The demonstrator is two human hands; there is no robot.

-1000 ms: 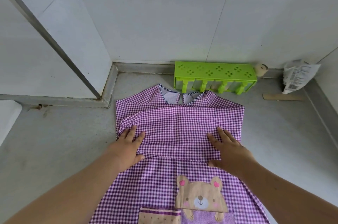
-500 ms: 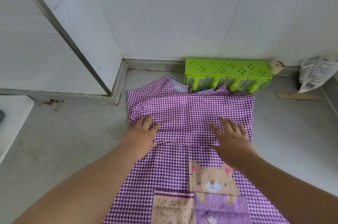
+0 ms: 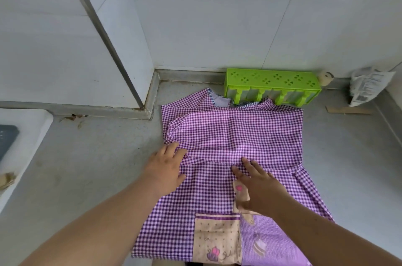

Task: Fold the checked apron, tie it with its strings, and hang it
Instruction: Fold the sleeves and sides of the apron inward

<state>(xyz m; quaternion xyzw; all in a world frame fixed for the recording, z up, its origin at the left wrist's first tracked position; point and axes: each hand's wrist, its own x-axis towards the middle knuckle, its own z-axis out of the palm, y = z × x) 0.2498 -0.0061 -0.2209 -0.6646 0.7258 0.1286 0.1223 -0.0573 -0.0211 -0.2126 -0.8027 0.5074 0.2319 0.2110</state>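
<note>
1. Nearest the camera: patchwork pocket [image 3: 217, 237] on the lower front of the checked apron [image 3: 235, 135], beige panel on the left with small cupcake prints, violet striped panel [image 3: 261, 241] just beside it on the right.
2. Spread flat on the grey worktop [image 3: 87, 168], purple-and-white gingham, hem end towards the camera, neck end towards the wall.
3. Right hand [image 3: 258, 187] palm down over the middle of the apron, fingers spread and extended, fingertips at the lower edge of the folded-over upper part; contact with the cloth hard to judge; covering most of a beige bear patch [image 3: 239, 191], one pink ear showing.
4. Left hand [image 3: 167, 170] flat on the apron's left edge, fingers spread, palm partly on cloth and partly over the worktop, nothing pinched.
5. Beyond the hands: upper part of the apron folded over on itself, a gathered sleeve cuff [image 3: 171, 133] at the left edge, right edge straight.
6. Further back: striped neck binding [image 3: 217, 100] showing at the top, touching the foot of a bright green plastic rack [image 3: 272, 85].
7. Rack against the base of the white tiled wall [image 3: 217, 26], clover-shaped cut-outs on top.
8. Far right: small beige figure [image 3: 325, 77] just beside the rack, crumpled printed bag [image 3: 367, 85] near the corner, strip of cardboard [image 3: 348, 110] in front of it.
9. Far left: white appliance edge [image 3: 24, 135].
</note>
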